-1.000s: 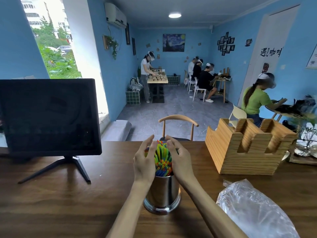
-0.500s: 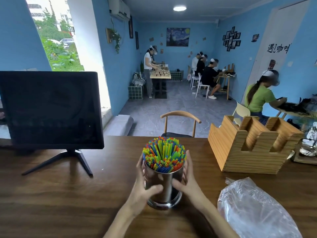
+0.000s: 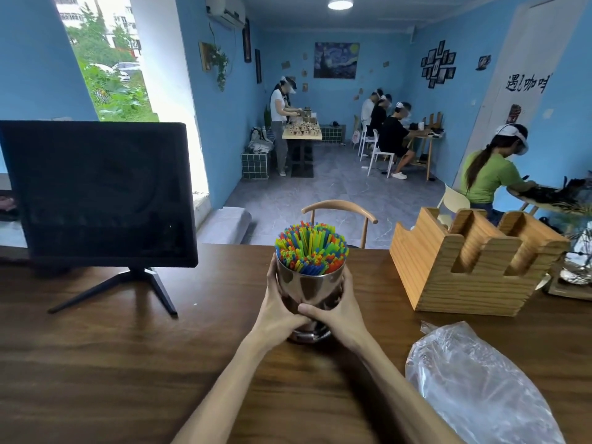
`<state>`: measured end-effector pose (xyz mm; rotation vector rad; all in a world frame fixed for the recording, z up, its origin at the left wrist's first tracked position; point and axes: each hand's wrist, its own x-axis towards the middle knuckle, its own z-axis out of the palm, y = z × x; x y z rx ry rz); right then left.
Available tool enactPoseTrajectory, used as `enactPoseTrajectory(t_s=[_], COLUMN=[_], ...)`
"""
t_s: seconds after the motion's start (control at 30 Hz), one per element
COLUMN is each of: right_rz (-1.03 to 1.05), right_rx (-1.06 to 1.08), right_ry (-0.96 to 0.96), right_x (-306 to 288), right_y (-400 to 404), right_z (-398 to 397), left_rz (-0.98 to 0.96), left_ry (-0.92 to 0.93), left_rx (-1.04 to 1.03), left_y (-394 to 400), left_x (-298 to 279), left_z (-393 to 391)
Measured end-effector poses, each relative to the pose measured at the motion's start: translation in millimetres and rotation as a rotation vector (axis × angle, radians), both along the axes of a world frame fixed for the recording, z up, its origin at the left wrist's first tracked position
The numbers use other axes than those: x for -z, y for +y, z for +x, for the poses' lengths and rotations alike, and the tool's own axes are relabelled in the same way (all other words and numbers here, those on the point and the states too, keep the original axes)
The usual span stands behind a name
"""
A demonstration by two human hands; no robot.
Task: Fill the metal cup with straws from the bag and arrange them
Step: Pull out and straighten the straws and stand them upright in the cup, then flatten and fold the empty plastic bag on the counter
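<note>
Metal cup upright near the table's middle, long axis vertical, packed with straws; clasped between left hand and right hand, fingers curled round its lower wall, equally near; bag lying apart rightward, seemingly emptied.

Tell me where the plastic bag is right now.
In the head view the plastic bag lies on the table's near right side, just right of the right forearm, in front of the wooden holder.
</note>
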<state>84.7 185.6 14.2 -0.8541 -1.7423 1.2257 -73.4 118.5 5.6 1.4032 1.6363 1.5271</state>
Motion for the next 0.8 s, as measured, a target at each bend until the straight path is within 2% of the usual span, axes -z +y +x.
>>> enactPoseTrajectory(t_s=[0.33,0.43,0.53,0.6,0.67,0.73,0.8], right_rz=[-0.067,-0.084,-0.134,-0.124,0.052,0.214,0.257], right_rx=[-0.043,-0.043,-0.046,0.009,0.139,0.241,0.311], right_ry=[-0.056,-0.067,-0.102,-0.156,-0.284,-0.347,-0.35], right_x=[11,13,13,8,-1,-11,-18], right_y=[16,17,9,3,-3,-11,-24], right_z=[-4,-1,13,29,51,81,116], left_rz=[-0.078,-0.185,-0.261,-0.105,0.093,0.195,0.217], left_ry=[0.038,0.134,0.231,0.243,0.328,0.444,0.517], left_rx=[-0.019,-0.13,-0.333,-0.48,-0.552,-0.521,-0.368], left_y=[12,7,-6,-18,-25,-24,-18], left_x=[9,2,-5,-8,-10,-9,-5], left_z=[-6,1,18,35,54,75,98])
